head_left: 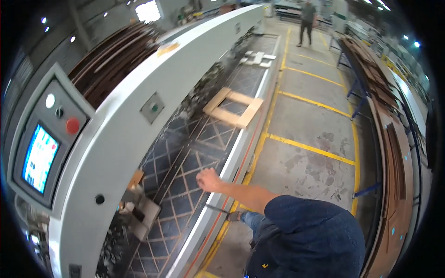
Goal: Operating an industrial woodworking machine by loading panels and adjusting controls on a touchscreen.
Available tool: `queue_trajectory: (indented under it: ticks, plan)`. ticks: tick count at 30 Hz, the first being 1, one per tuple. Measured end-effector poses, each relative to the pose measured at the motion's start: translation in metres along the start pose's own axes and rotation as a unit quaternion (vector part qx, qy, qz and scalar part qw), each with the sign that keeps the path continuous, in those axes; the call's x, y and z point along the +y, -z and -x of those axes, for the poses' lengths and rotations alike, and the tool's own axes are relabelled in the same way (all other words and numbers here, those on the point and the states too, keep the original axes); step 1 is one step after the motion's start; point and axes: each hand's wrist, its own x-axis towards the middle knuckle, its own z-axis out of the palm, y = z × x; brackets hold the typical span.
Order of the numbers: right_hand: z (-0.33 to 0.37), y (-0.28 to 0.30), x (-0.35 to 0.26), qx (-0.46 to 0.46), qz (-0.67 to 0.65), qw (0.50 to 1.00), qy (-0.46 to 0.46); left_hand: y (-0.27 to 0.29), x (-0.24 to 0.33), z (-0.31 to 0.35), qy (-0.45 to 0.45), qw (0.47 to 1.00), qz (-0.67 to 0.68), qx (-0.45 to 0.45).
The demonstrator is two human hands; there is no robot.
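Note:
My right hand (208, 180) reaches left over the dark machine bed (183, 204), which is marked with a lattice of pale lines. Its fingers look loosely curled, and no object shows in them. Farther along the bed lies a rectangular pale wooden frame (248, 113), apart from my hand. Several white pieces (259, 59) rest beyond that frame. Close to my forearm, a thin dark bar (216, 209) sticks out across the bed's white edge. My left hand is out of the picture.
A long white machine beam (134, 106) spans the bed, with a control panel (44, 139) at its near end. Yellow lines (313, 150) mark the floor on the right. Brown boards (394, 157) lie along the right side. A person (307, 21) stands far down the aisle.

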Motion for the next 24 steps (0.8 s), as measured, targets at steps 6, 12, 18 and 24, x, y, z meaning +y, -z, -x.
queue_trajectory:
  ticks: [6,12,18,24]
  plan:
    - [-0.014,-0.002,-0.010,-0.032,0.033,0.997,-0.064,-0.027,-0.054,-0.013,-0.146,0.976,-0.143,0.079]
    - [-0.020,0.019,0.006,0.025,0.007,0.998,-0.052,-0.060,-0.060,-0.030,-0.287,0.941,-0.126,0.125]
    - [-0.012,-0.013,-0.042,-0.016,0.037,0.999,-0.021,-0.255,0.035,-0.113,-0.329,0.931,0.161,-0.006]
    - [-0.004,0.020,-0.009,0.054,0.110,0.992,-0.034,-0.329,0.127,-0.132,-0.304,0.913,0.241,-0.128]
